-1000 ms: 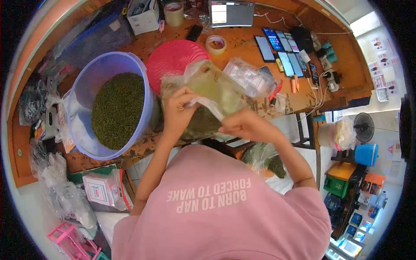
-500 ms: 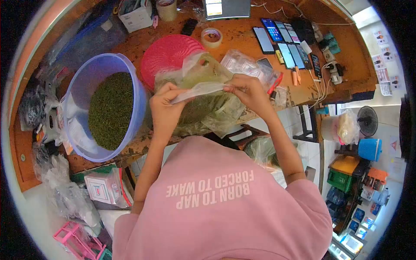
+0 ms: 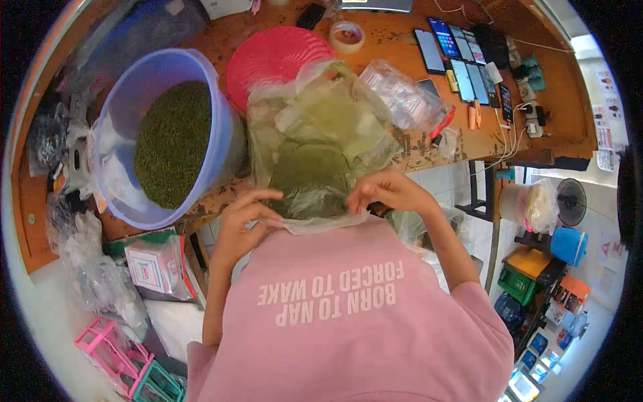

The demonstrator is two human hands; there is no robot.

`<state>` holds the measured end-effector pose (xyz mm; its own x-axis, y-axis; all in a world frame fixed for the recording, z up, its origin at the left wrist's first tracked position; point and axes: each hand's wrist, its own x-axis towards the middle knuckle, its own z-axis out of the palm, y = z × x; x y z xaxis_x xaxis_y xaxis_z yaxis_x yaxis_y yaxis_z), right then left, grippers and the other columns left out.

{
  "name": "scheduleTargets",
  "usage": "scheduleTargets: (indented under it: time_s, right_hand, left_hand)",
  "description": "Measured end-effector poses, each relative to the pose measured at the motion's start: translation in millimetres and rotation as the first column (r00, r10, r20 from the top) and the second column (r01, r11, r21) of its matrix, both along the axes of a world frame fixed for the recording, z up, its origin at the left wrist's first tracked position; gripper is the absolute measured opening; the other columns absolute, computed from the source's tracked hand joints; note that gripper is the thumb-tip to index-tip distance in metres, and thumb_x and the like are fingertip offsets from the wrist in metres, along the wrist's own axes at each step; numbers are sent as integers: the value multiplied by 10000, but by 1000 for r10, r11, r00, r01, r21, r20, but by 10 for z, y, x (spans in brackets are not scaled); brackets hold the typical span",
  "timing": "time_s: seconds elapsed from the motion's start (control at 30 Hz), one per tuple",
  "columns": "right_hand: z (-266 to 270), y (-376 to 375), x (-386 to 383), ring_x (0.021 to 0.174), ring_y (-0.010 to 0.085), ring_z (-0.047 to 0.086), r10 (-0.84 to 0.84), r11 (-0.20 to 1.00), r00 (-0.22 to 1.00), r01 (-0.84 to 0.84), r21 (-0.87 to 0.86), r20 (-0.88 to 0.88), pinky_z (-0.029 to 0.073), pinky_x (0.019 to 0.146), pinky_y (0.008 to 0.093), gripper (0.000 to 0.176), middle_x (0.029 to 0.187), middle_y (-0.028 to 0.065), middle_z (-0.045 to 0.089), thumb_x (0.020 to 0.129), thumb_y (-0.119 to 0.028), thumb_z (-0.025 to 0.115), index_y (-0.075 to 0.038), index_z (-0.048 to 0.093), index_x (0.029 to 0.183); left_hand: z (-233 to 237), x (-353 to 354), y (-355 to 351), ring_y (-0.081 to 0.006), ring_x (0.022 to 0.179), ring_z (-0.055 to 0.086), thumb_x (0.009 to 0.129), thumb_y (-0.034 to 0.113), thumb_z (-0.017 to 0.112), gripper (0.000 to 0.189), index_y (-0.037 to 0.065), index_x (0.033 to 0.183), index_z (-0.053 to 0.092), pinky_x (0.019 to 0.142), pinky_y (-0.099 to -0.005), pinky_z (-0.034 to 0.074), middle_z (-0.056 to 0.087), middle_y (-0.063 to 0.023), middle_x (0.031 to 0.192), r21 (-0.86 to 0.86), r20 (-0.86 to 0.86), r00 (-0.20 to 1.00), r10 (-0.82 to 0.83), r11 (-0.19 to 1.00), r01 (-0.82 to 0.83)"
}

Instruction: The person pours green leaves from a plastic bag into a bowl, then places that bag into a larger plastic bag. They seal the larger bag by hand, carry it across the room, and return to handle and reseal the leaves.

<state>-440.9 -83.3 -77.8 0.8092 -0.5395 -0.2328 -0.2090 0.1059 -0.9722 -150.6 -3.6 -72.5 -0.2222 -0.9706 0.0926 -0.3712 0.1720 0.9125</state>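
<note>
A large clear plastic bag (image 3: 311, 164) with dark green contents lies flat over the table's front edge, its open end toward my chest. My left hand (image 3: 248, 218) grips the left corner of that end with thumb and lower fingers, while its index finger reaches out over the plastic. At the right corner, my right hand (image 3: 392, 191) pinches the edge with bent fingers. Left of the bag stands a purple tub (image 3: 218, 114) holding a heap of dark green dried leaf-like material (image 3: 174, 144). Behind the bag a pink-red woven round tray (image 3: 271, 57) is partly covered.
Several phones (image 3: 462, 74) with cables lie at the back right. A tape roll (image 3: 347, 36) and a packet of clear plastic (image 3: 405, 97) sit behind the bag. Crumpled plastic (image 3: 94, 261) and a pink plastic rack (image 3: 110, 345) are at lower left. A fan (image 3: 571, 201) stands right.
Both hands have come down toward my chest, drawing the bag's raised end with them. The bag now lies flatter, showing its green contents. The view has tilted slightly downward.
</note>
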Motion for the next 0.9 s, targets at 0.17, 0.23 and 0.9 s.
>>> scheduleTargets:
  time_s: [0.17,0.23,0.9]
  right_hand:
    - [-252,174,344,860,190,540,-26,900,999,9,-435,-34,416,752,303,203,891,56,574,794,-112,615,-70,638,992]
    - [-237,209,480,878,195,457,91,843,994,-109,-526,-60,357,805,318,270,911,26,489,750,-112,640,-134,644,1019]
    - [-310,438,655,864,207,428,129,719,967,-244,-651,-220,316,771,328,131,832,55,432,734,-128,541,-71,611,829]
  left_hand:
    - [-143,23,253,-247,886,615,654,-23,635,89,23,697,572,902,-396,404,657,-90,854,137,-119,991,-57,988,73]
    - [-179,26,303,-249,870,621,663,-36,620,87,16,706,566,906,-398,407,657,-93,827,174,-167,984,-58,981,88]
    - [-516,-187,376,-116,738,528,845,89,570,149,35,783,445,685,-236,419,575,-81,775,234,-517,817,255,960,-151]
